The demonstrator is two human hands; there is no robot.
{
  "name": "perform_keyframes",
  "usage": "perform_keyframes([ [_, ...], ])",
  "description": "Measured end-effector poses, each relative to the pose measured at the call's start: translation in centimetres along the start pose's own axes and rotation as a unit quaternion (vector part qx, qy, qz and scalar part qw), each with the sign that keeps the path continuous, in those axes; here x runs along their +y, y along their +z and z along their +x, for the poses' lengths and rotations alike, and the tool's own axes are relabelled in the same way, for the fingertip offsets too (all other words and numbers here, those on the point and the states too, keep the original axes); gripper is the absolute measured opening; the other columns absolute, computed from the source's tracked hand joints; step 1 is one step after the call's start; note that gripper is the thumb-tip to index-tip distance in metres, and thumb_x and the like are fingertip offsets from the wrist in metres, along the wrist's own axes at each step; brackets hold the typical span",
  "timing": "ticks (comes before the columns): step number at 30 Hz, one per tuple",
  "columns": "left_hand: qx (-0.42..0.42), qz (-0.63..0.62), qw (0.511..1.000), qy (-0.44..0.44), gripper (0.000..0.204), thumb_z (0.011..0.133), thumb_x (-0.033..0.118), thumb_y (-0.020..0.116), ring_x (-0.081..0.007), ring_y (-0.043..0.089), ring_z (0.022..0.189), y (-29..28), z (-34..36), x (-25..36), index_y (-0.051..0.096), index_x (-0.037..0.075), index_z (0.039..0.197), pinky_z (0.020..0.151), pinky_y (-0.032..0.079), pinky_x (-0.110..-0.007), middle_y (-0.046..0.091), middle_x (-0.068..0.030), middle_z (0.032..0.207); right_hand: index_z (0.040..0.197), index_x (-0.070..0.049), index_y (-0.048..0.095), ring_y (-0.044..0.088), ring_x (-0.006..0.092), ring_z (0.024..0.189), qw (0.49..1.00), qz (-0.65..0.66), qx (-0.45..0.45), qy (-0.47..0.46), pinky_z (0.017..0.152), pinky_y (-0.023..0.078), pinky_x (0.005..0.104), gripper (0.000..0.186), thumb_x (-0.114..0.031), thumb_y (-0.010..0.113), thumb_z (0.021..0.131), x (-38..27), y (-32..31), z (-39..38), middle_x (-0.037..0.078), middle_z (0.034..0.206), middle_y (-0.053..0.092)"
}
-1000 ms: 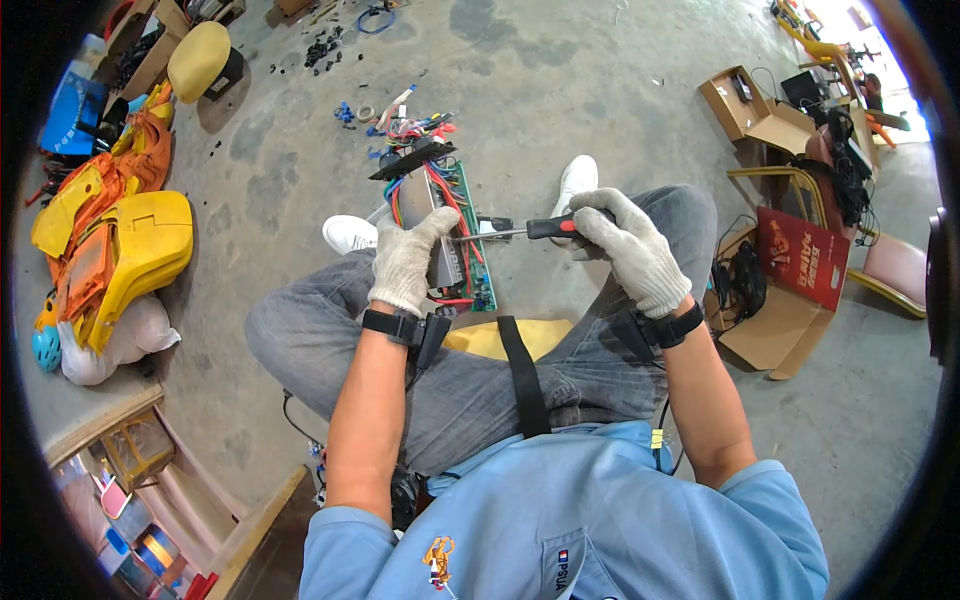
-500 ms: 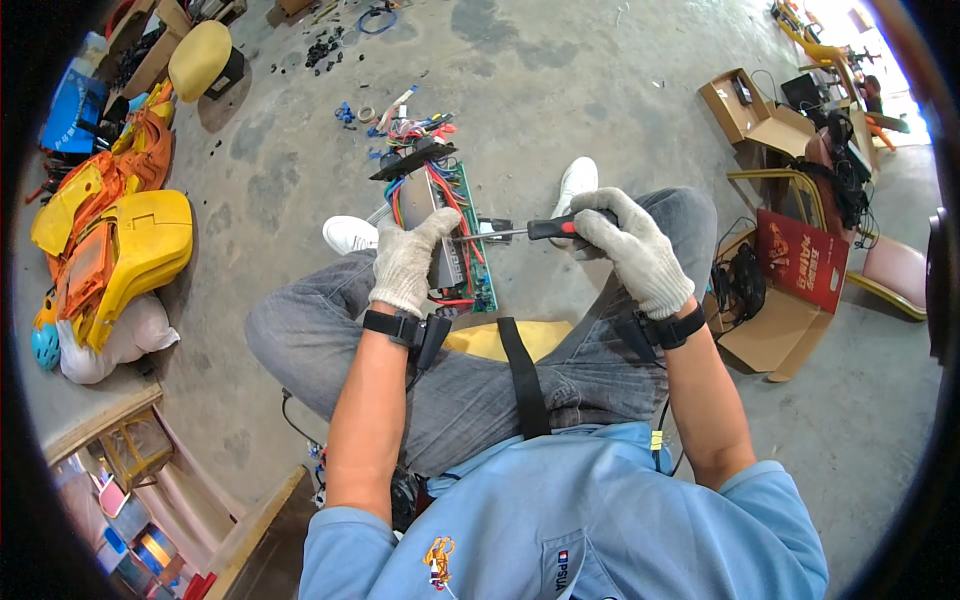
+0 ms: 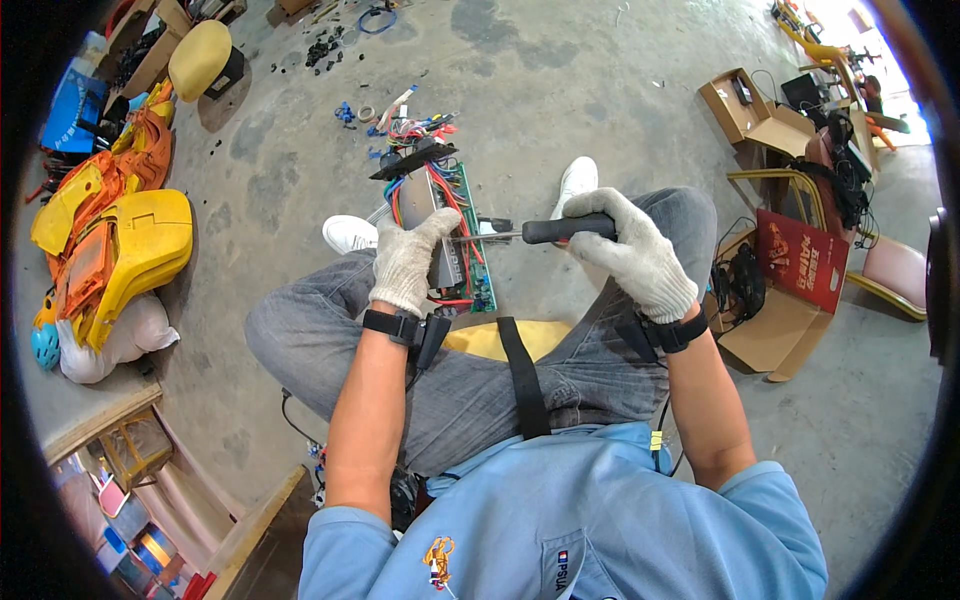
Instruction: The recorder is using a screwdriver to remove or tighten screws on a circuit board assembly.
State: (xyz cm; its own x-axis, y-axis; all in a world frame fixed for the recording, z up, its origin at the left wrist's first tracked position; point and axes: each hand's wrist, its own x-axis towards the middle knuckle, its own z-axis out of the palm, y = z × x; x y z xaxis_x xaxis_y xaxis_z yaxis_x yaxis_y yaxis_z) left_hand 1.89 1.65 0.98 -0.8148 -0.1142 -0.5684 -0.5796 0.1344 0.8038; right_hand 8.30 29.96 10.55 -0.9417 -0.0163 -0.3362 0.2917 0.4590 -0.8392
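Between my knees stands an electronic unit: a grey metal case (image 3: 415, 200) alongside a green circuit board (image 3: 484, 284), with red and other coloured wires running over it. My left hand (image 3: 404, 268), in a white knit glove, grips the case on its near left side, thumb over the top. My right hand (image 3: 640, 250), gloved the same way, is closed around the black handle of a screwdriver (image 3: 560, 231). The shaft points left, and its tip reaches the case beside my left thumb. What the tip rests on is too small to see.
Loose wires and connectors (image 3: 405, 125) lie beyond the unit. Yellow and orange plastic shells (image 3: 140, 250) are piled at the left. Open cardboard boxes (image 3: 775, 340), cables and a pink-seated chair (image 3: 893, 272) stand at the right. A yellow-topped stool (image 3: 200, 60) is far left.
The screwdriver handle has turned in my right hand: its red part has mostly gone from sight and black shows. My right fingers have shifted slightly, while my left hand keeps its place.
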Motion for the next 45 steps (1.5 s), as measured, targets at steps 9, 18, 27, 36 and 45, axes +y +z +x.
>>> perform_keyframes([
  [9, 0.022, 0.024, 0.999, 0.009, 0.075, 0.082, 0.032, 0.095, -0.0216, 0.073, 0.092, -0.1, 0.9, -1.2, 0.059, -0.005, 0.136, 0.08, 0.063, -0.036, 0.073, -0.0144, 0.115, 0.134, -0.004, 0.066, 0.072, 0.0215, 0.101, 0.997, 0.028, 0.016, 0.072, 0.092, 0.057, 0.0349, 0.035, -0.014, 0.069, 0.101, -3.2, 0.6, -0.1, 0.013, 0.109, 0.073],
  [18, 0.004, -0.015, 1.0, 0.004, 0.078, 0.082, 0.033, 0.094, -0.0226, 0.074, 0.095, 0.4, -1.9, 1.8, 0.057, -0.007, 0.137, 0.081, 0.063, -0.037, 0.073, -0.0161, 0.116, 0.131, -0.002, 0.065, 0.075, 0.0254, 0.106, 0.995, -0.043, 0.052, -0.072, 0.095, 0.057, 0.0363, 0.032, -0.018, 0.069, 0.104, -0.8, 1.1, 0.5, 0.014, 0.111, 0.07],
  [27, -0.003, -0.02, 1.0, 0.007, 0.082, 0.082, 0.035, 0.095, -0.0225, 0.073, 0.095, 0.3, -1.7, 1.7, 0.056, -0.007, 0.14, 0.082, 0.062, -0.037, 0.072, -0.0164, 0.116, 0.128, 0.0, 0.07, 0.07, 0.0145, 0.088, 0.993, 0.111, 0.027, 0.025, 0.083, 0.056, 0.031, 0.034, -0.02, 0.07, 0.1, 0.4, 0.6, 0.7, 0.008, 0.097, 0.071],
  [36, 0.006, 0.0, 1.0, 0.0, 0.079, 0.082, 0.035, 0.095, -0.0231, 0.073, 0.094, 0.2, -0.8, 0.6, 0.057, -0.007, 0.138, 0.08, 0.063, -0.037, 0.071, -0.016, 0.117, 0.128, -0.004, 0.07, 0.07, 0.0154, 0.095, 0.993, 0.114, 0.019, 0.017, 0.088, 0.055, 0.0315, 0.035, -0.018, 0.072, 0.096, 1.0, 0.4, 0.5, 0.008, 0.101, 0.071],
  [45, 0.013, -0.002, 1.0, -0.002, 0.08, 0.081, 0.037, 0.095, -0.0229, 0.072, 0.097, 0.3, -1.1, 0.9, 0.058, -0.007, 0.137, 0.081, 0.062, -0.037, 0.071, -0.0157, 0.118, 0.133, -0.006, 0.07, 0.068, 0.0155, 0.101, 0.998, 0.052, 0.029, -0.015, 0.088, 0.055, 0.033, 0.038, -0.023, 0.073, 0.099, 0.8, 0.7, 0.4, 0.009, 0.105, 0.073],
])
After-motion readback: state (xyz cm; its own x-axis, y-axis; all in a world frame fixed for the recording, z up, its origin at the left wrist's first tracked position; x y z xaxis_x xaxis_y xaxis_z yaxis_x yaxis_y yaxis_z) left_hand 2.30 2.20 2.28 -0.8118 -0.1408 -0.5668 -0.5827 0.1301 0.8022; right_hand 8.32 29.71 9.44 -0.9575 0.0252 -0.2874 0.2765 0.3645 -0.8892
